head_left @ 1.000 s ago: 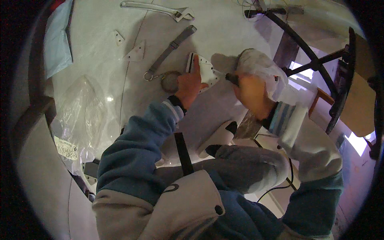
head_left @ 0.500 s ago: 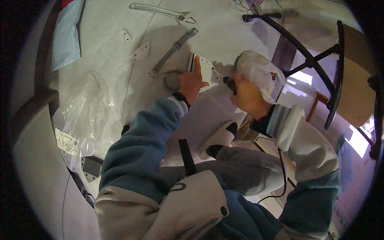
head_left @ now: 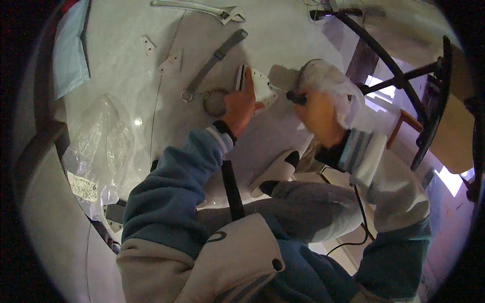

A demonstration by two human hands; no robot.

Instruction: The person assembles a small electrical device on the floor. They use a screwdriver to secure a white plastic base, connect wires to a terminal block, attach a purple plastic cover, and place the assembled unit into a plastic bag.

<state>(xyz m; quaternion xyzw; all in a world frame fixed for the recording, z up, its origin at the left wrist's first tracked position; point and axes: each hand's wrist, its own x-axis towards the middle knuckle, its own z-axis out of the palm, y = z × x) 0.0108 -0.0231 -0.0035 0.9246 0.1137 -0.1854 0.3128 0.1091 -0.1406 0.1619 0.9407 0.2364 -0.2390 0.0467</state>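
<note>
On the floor in front of me lies a small white plate (head_left: 261, 90) with holes along its edges and a dark strip down its left side. My left hand (head_left: 239, 109) holds it, index finger stretched along the left side and thumb at the near edge. In my right hand (head_left: 323, 118), slightly blurred, is a screwdriver (head_left: 294, 97) with a black handle. Its thin shaft reaches left to the plate's right edge; whether the tip sits in a hole I cannot tell. Beside my left hand lie a round grey disc (head_left: 215, 102) and a grey strap (head_left: 211, 64) with a metal ring.
An adjustable wrench (head_left: 202, 9) and two small white pieces, one a triangular plate (head_left: 171, 64), lie farther off. A clear plastic bag (head_left: 103, 136) is at left, a whitish bag (head_left: 328, 83) just beyond my right hand. Black chair legs (head_left: 399, 76) stand at right.
The screwdriver's handle has swung farther from me and a little right, and more of its shaft shows. My left hand stays on the plate. The whole view has shifted slightly.
</note>
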